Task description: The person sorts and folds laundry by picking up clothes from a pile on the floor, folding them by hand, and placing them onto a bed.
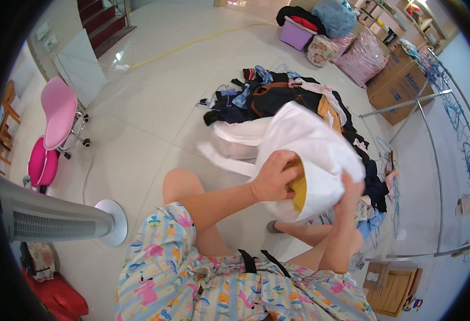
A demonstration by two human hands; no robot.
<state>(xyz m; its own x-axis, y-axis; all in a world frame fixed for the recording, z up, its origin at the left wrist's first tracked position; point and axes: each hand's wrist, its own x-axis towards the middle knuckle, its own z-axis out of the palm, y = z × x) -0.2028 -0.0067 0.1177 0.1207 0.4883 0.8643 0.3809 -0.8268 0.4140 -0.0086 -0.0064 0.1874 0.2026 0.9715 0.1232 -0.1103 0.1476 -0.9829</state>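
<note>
Before me hangs a white cloth garment [311, 140], blurred in places, with a long white strip trailing to the left. Its near side gapes, and mustard-yellow fabric [298, 188] shows inside. My left hand [277, 176] has its fingers curled at this opening, against the yellow fabric; the fingertips are partly hidden. On the other side, my right hand [349, 190] grips the white cloth, its fingers largely covered by it. Beyond the garment a heap of mixed clothes [275, 98], mostly dark, lies on the tiled floor.
At right stands a metal clothes rack [423, 120] with blue hangers [453, 108]. A cardboard box [399, 84], pink bags [363, 56] and a purple bin [296, 34] are behind. Left are a pink swivel chair [60, 112] and a tower fan [58, 212]. A yellow cable [194, 42] crosses the floor.
</note>
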